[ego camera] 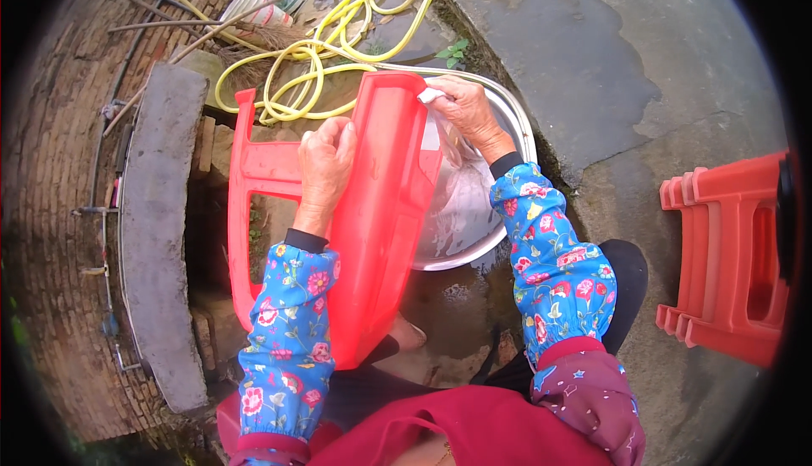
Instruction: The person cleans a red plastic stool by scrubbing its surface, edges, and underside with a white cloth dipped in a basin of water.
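A red plastic stool [387,212] lies tilted on its side across the middle, before my body. My left hand [327,165] grips one of its edges, with the fingers curled at the frame. At the stool's upper right corner, my right hand [466,111] holds a wet whitish cloth [451,142] pressed against the rim. The cloth hangs down into a round metal basin [469,237] of cloudy water, which stands partly behind the stool. Both forearms wear blue flowered sleeve covers.
Stacked red plastic stools [723,250] stand on the concrete at the right. A yellow hose [311,54] lies coiled beyond the basin. At the left, a concrete slab [155,231] runs beside a brick wall [57,212] with pipes. Sticks and buckets [260,9] lie at the upper left.
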Tool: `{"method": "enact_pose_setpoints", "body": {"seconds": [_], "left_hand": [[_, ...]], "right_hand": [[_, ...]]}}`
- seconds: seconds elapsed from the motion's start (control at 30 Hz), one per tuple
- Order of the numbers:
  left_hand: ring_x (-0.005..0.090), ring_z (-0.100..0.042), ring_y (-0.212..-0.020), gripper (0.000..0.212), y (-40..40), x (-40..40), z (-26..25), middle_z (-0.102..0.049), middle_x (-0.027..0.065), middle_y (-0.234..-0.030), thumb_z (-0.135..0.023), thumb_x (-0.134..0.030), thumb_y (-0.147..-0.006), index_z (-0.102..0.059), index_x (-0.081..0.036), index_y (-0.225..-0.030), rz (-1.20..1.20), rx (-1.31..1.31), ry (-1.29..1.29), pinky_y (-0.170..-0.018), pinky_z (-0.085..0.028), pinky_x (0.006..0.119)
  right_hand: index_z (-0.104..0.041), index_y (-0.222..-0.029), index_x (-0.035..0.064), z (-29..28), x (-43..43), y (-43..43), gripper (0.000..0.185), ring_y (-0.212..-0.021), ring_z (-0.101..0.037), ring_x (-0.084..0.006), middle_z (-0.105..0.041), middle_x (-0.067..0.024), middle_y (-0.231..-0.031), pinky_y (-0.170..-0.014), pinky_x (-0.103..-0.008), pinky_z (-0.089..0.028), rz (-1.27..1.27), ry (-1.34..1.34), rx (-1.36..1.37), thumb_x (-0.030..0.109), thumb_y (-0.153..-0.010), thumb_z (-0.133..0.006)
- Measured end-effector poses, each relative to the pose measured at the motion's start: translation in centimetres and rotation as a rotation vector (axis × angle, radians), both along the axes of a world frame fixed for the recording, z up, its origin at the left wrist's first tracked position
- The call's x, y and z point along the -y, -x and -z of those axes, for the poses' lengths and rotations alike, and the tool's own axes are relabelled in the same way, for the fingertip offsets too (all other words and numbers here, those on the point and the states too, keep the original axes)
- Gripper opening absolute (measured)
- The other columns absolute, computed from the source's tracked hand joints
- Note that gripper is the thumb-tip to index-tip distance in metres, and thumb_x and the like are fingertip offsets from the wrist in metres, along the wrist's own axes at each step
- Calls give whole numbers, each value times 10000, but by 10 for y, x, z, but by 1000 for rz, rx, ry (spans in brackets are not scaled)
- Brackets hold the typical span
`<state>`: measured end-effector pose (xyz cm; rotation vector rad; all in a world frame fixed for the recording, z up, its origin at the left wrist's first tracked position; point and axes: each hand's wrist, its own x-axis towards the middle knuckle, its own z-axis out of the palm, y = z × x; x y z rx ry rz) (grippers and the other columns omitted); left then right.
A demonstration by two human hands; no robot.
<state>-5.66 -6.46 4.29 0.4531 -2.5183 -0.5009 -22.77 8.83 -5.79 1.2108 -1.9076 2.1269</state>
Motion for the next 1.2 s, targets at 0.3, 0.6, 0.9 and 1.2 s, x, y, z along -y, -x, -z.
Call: {"method": "enact_pose_setpoints", "body": {"seconds": [0.3, 0.6, 0.9, 1.2], "left_hand": [[325, -559, -631, 133, -5, 8, 4, -618, 128, -654, -625, -189, -872, -675, -68, -846, 1, -47, 75, -613, -457, 426], [333, -559, -629, 116, -5, 1, -1, -616, 126, -650, -620, -168, -867, -668, -69, -830, 4, -42, 49, -622, -432, 426], [355, -566, -641, 120, -2, 5, 2, -626, 140, -670, -619, -169, -863, -668, -66, -825, 17, -56, 52, -629, -438, 448], [351, -625, -667, 135, 0, 0, -2, -642, 168, -697, -618, -166, -865, -670, -43, -837, 45, -37, -36, -608, -476, 429]], "right_hand": [[-668, -894, 5, -18, 1, -5, 110, -801, -636, -255, -654, -122, -854, -730, -322, -508, 70, -21, -163, 63, -805, -639], [-696, -934, 23, -27, 3, 4, 175, -781, -645, -215, -670, -102, -871, -722, -308, -512, 3, 37, -24, 134, -800, -678], [-667, -880, -8, -88, 8, 23, 231, -705, -630, -242, -641, -141, -766, -644, -324, -495, -147, -418, -256, 209, -801, -674], [-702, -911, 6, -75, 5, 25, 293, -703, -608, -165, -682, -100, -793, -674, -287, -501, -216, -344, -95, 287, -831, -669]]}}
